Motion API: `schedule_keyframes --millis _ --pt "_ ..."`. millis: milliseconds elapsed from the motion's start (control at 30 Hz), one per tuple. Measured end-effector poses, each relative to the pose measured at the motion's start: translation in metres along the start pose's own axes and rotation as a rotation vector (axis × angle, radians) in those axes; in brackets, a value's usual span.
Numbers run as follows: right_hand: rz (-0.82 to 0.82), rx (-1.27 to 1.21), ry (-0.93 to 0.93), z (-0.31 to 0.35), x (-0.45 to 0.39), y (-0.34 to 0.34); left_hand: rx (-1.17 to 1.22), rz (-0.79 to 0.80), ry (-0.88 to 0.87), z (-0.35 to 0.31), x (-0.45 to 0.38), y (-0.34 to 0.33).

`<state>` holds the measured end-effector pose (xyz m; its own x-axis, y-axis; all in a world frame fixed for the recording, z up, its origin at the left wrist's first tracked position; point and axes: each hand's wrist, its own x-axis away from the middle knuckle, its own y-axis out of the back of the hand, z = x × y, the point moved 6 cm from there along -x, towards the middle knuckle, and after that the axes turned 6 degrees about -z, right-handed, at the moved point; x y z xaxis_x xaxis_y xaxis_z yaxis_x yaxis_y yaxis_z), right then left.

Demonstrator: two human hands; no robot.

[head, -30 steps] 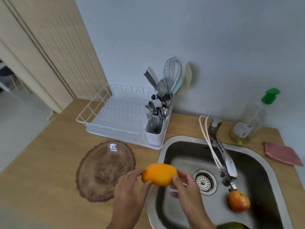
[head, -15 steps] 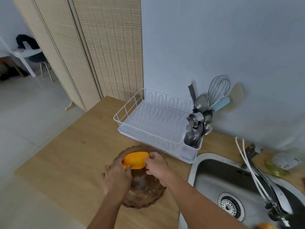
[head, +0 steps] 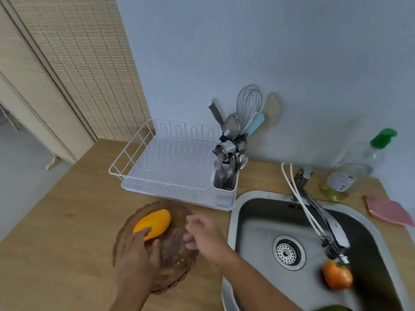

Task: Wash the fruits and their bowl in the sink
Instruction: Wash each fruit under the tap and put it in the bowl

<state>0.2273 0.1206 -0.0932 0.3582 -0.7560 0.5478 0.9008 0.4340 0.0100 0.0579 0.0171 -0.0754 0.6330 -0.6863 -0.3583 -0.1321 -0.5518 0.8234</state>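
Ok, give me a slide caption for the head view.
Left hand rests on the mango in the brown bowl; right hand open; orange fruit in sink.

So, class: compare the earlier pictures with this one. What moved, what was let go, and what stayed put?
The mango went from above the sink's edge into the bowl. The right hand let go; the left hand touches it. The orange fruit stayed in the sink.

A home kitchen: a steel sink [head: 251,223] is set into a wooden table [head: 67,221], its tap [head: 323,218] reaching over the basin. Left of the sink stands a white dish rack [head: 170,167] with a cutlery holder [head: 225,187]; behind the sink to the right, a dish-soap bottle [head: 350,173] and a pink cloth [head: 388,211].
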Motion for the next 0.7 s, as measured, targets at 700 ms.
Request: schedule_keyframes --millis 700 --pt "-0.759 0.102 -0.319 -0.171 0.082 0.387 0.352 1.142 0.096 -0.313 0.237 -0.252"
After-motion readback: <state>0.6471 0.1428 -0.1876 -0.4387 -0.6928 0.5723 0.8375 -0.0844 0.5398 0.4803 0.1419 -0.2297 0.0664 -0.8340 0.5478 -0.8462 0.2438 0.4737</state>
